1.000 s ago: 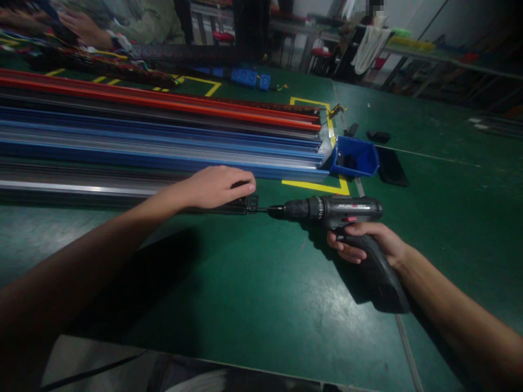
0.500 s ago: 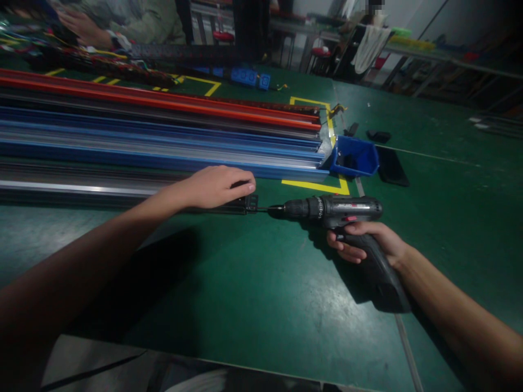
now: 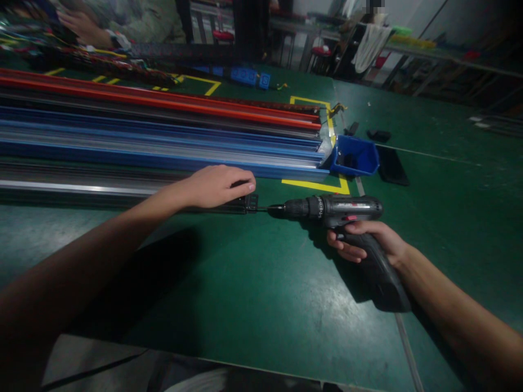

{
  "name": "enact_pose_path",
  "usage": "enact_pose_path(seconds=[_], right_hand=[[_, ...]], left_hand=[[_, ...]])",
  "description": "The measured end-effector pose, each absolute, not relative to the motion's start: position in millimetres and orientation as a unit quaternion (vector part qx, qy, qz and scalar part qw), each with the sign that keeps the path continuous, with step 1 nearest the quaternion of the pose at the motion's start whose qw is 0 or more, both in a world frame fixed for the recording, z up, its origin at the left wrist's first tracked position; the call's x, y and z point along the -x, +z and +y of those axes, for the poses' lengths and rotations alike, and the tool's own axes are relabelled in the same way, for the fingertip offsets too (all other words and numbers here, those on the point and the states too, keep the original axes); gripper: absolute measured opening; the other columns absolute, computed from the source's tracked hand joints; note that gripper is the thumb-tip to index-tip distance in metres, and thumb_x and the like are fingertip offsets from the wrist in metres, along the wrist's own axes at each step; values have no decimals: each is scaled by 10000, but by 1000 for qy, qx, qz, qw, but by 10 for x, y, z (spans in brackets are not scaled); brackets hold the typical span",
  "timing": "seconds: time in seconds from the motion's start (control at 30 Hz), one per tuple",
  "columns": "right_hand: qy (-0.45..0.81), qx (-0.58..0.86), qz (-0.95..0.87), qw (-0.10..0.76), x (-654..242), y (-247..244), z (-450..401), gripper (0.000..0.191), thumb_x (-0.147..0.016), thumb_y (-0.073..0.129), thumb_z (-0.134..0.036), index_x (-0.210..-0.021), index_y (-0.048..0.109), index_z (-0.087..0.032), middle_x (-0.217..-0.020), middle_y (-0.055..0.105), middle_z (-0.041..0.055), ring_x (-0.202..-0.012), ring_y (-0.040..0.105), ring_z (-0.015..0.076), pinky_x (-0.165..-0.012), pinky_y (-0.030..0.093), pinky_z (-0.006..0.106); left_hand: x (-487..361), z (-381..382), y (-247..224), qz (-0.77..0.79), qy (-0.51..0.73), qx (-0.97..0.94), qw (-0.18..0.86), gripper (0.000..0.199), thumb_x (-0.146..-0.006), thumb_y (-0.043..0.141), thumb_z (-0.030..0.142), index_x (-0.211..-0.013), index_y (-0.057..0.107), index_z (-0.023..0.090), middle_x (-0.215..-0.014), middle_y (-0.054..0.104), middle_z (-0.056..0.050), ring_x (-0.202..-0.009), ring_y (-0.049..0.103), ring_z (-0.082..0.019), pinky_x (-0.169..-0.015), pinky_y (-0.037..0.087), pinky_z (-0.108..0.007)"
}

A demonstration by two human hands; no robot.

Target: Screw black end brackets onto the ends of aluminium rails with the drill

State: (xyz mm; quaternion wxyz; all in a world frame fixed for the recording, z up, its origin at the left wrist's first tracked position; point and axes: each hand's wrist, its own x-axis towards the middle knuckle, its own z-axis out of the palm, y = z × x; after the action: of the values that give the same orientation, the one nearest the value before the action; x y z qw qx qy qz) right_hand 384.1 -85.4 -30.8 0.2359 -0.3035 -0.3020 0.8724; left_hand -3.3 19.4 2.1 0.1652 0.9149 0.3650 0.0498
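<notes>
My right hand [image 3: 368, 242] is wrapped round the grip of a black cordless drill [image 3: 347, 209], which lies level and points left. Its bit [image 3: 262, 209] reaches the black end cap [image 3: 252, 203] on a long dark metal profile [image 3: 93, 188]. My left hand [image 3: 220, 186] grips that profile from above close to the capped end, thumb and fingers closed on it. The far side of the profile under the fingers is hidden. Whether the bit sits in a screw is too small to tell.
Blue profiles [image 3: 163, 142] and a red profile [image 3: 163, 98] lie behind, parallel to the dark one. A blue bin [image 3: 355, 158] with dark parts stands at their right end, beside a black flat object [image 3: 391, 165]. Across the table are bundled wires [image 3: 102, 60] and a person's hand [image 3: 84, 27].
The drill body seems to have rolled very slightly, its side label showing differently. Both hands and the profile stay in place.
</notes>
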Motion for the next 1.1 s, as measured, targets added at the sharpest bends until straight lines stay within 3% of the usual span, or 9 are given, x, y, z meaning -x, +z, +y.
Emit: enact_pose_path(seconds=[1.1], right_hand=[[878, 297, -285, 245, -3835, -313, -862, 294, -945, 633, -251, -1059, 742, -4, -877, 695, 120, -497, 508, 51, -552, 532, 198]], left_hand=[[42, 209, 5, 362, 53, -916, 166, 492, -1048, 331, 586, -1089, 693, 255, -1082, 747, -30, -959, 681, -215, -840, 456, -305]])
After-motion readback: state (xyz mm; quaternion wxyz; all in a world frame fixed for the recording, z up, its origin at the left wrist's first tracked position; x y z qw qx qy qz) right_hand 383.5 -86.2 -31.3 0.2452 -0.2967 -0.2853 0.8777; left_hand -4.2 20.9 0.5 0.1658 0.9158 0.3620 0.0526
